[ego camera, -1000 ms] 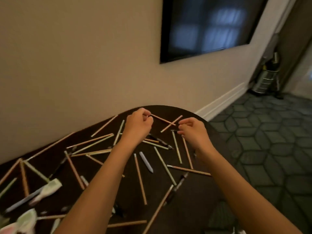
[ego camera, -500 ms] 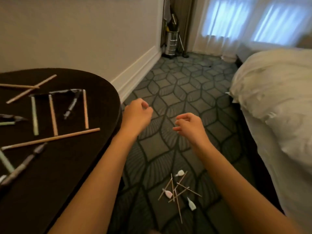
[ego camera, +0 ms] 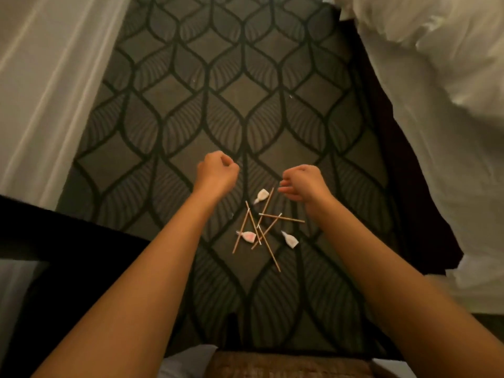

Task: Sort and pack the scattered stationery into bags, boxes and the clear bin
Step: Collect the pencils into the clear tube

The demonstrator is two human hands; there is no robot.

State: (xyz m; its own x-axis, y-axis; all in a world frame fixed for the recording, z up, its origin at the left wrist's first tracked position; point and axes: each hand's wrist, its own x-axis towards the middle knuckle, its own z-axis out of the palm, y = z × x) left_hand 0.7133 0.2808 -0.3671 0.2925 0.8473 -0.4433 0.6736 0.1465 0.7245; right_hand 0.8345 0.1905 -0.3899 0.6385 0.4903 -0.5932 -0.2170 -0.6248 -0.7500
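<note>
View has swung off the table, now only a dark edge at mid-left, down onto the carpet. Floor strays look like the next pickup. Just below frame centre is a heap of thin wood-coloured pencils, crossed over one another, with 3 small white pieces at its edges. Left hand is fisted, nothing showing from it. Right hand is half-curled and empty. Both hover above the heap.
</note>
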